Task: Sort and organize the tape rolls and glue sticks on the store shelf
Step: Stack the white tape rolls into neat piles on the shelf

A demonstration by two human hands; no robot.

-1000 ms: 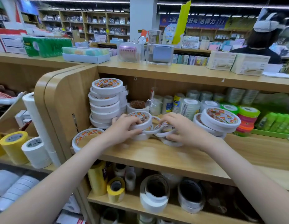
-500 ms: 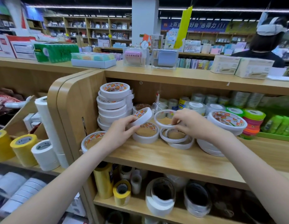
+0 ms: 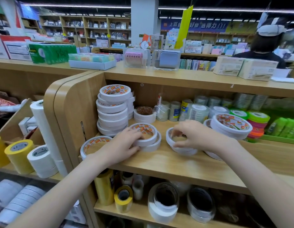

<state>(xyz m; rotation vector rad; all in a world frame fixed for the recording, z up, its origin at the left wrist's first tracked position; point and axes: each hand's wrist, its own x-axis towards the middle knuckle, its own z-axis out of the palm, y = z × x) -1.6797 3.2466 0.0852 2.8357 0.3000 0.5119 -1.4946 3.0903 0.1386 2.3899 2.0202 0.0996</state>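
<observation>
Hands grip white tape on wooden shelf (image 3: 184,168): left hand (image 3: 125,143) stacked rolls (image 3: 147,137); right hand (image 3: 194,135) thin rolls (image 3: 180,149).

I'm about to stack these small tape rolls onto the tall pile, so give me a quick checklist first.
1. Left hand grips the two-roll stack: ok.
2. Two-roll stack aligned: not ok, top roll sits offset.
3. Right hand holds the thin rolls: cannot tell, blurred.
4. Tall pile straight: not ok, rolls staggered.
5. Headroom above pile under upper shelf: cannot tell.
</observation>
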